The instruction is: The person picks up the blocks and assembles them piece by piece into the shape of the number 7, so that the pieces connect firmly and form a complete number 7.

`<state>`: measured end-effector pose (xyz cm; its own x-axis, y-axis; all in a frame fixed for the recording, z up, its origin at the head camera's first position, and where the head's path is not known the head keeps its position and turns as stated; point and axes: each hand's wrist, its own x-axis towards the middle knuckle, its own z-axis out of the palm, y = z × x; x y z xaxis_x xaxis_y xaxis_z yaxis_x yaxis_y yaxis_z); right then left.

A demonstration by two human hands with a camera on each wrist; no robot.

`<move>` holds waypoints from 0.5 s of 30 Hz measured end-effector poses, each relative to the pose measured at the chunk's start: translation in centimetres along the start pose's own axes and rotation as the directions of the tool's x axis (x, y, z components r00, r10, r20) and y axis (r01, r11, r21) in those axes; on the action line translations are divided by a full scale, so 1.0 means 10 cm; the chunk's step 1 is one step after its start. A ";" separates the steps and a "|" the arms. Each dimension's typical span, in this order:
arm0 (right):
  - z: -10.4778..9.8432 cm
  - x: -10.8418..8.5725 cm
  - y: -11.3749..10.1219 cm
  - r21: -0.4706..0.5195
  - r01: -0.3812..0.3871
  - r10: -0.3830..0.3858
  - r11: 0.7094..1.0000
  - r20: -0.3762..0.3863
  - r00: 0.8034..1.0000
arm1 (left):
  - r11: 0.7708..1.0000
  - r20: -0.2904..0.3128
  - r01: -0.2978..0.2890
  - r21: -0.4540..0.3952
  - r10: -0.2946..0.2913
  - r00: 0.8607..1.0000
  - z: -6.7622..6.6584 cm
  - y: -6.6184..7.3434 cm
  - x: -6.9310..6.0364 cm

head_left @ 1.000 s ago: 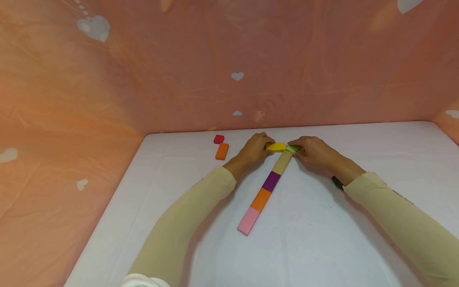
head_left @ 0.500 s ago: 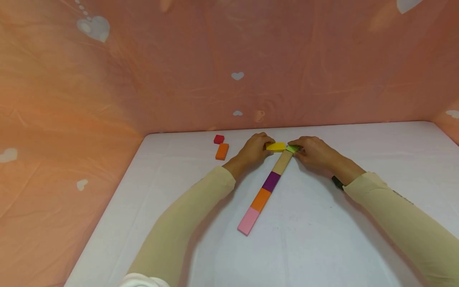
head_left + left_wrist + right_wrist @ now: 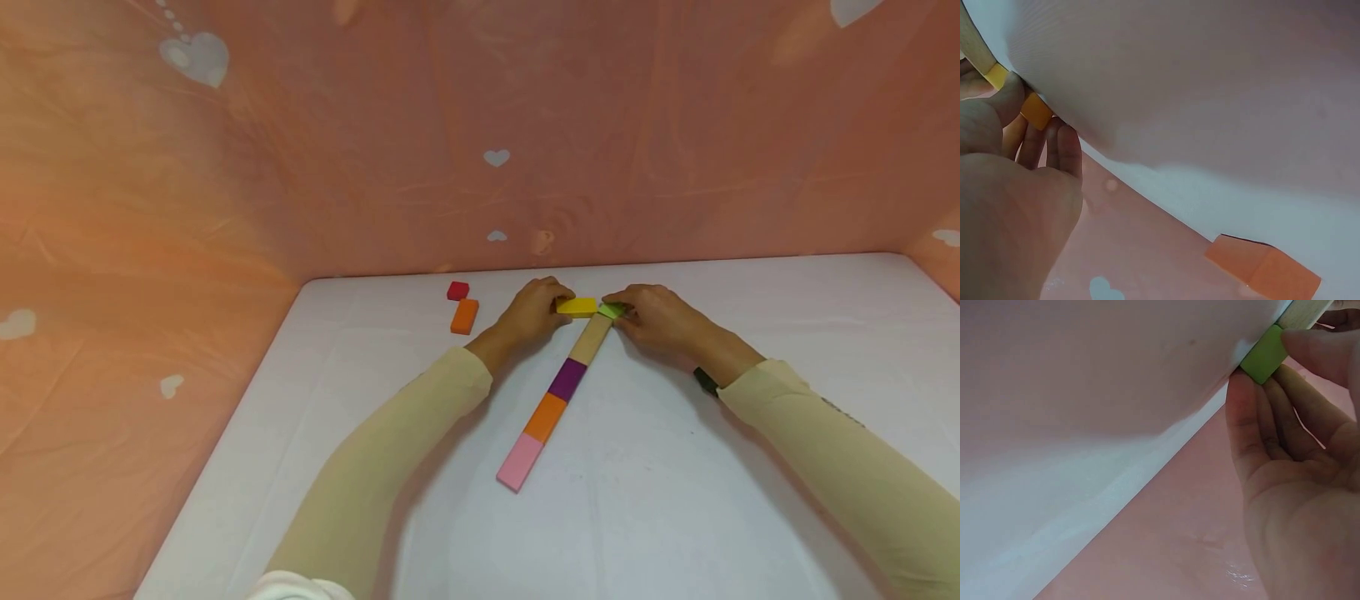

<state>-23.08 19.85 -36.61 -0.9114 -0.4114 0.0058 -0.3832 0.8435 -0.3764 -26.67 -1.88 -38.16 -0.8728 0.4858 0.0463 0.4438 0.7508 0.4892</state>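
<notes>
Near the back of the table my left hand (image 3: 534, 312) pinches a yellow block (image 3: 577, 307) between thumb and fingers; the left wrist view shows the same yellow block (image 3: 1037, 111) in that grip. Facing it, my right hand (image 3: 656, 318) holds a light green block (image 3: 612, 311), seen also as a green block (image 3: 1264, 355) in the right wrist view. Both blocks meet at the far end of a slanting row. That row runs toward me through a plain wood block (image 3: 591, 338), a purple block (image 3: 567, 379), an orange block (image 3: 545, 418) and a pink block (image 3: 520, 462).
Left of my left hand lie a loose orange block (image 3: 464, 317) and a small red block (image 3: 457, 291). A small dark object (image 3: 706, 382) shows beside my right wrist. Behind the white table (image 3: 675, 517) rises a pink-orange cloth (image 3: 600, 167) with hearts.
</notes>
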 end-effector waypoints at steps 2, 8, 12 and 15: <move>0.00 0.00 0.00 0.005 -0.005 0.005 1.000 0.003 1.000 | 1.000 0.006 0.004 -0.001 -0.004 1.000 0.00 0.00 0.00; 0.01 0.01 -0.01 0.001 -0.013 0.013 1.000 0.003 1.000 | 0.999 0.018 0.016 -0.031 -0.016 1.000 -0.02 -0.06 0.00; 0.02 0.02 0.00 -0.003 -0.018 0.018 1.000 0.011 1.000 | 0.995 0.034 0.049 -0.087 -0.046 0.998 -0.08 -0.11 -0.05; 0.02 0.02 0.00 -0.002 -0.013 0.013 1.000 0.019 1.000 | 0.988 0.044 0.079 -0.129 -0.074 0.996 -0.16 -0.18 -0.12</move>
<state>-23.23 19.72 -36.84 -0.9134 -0.4066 -0.0171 -0.3712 0.8497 -0.3745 -26.70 -4.52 -37.71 -0.8937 0.4478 -0.0284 0.3432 0.7229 0.5997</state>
